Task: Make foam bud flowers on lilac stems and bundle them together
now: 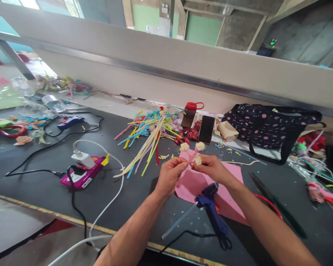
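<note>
My left hand (172, 173) and my right hand (212, 168) are close together above a pink sheet (194, 181). Between their fingertips is a small craft flower sprig (193, 157) with pink stems and three cream blossoms. The left fingers pinch the base of its stems. My right fingers are closed on it just beside the lowest blossom, and partly hide it. Below the hands lies a blue glue gun (211, 207) on the sheet, a clear glue stick (180, 221) jutting from its back.
Fuzzy craft stems (147, 136) lie in a heap ahead, near a red-lidded bottle (188, 116), a phone (207, 129) and a dark patterned bag (261, 129). A magenta power strip (84, 177) with cables sits left. Dark-green-handled scissors (285, 212) lie right, beside my forearm.
</note>
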The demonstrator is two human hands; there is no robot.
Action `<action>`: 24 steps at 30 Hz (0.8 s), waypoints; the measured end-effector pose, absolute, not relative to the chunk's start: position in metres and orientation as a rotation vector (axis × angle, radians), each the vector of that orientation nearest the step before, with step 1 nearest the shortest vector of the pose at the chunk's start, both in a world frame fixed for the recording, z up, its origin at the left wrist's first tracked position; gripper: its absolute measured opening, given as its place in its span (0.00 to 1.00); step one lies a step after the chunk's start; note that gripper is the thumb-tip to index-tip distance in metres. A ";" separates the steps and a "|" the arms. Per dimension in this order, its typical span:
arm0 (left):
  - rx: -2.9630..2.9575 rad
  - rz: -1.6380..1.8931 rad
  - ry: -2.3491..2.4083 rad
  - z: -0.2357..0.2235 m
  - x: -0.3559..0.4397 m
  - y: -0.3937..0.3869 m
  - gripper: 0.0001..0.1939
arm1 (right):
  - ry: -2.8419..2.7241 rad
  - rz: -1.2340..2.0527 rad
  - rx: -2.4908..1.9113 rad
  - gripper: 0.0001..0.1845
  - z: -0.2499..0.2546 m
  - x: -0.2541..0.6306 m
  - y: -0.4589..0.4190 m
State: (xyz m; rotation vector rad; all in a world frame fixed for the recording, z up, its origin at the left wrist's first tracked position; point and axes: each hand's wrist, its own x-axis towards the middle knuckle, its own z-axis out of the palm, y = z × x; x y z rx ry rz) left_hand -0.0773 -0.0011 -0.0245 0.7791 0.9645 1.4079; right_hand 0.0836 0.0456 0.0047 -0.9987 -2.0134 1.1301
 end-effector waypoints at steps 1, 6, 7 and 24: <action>0.748 1.435 0.974 -0.026 -0.077 0.000 0.11 | -2.066 1.021 -0.969 0.08 0.000 0.078 0.038; 0.647 1.516 1.037 -0.029 -0.076 0.004 0.12 | -2.161 0.614 -0.868 0.10 -0.017 0.054 0.016; 0.622 1.524 1.030 -0.030 -0.075 0.004 0.12 | -2.172 0.575 -0.863 0.10 -0.019 0.052 0.016; 0.994 1.587 1.236 -0.030 -0.070 0.000 0.08 | -1.374 1.363 -0.945 0.07 -0.023 0.046 0.023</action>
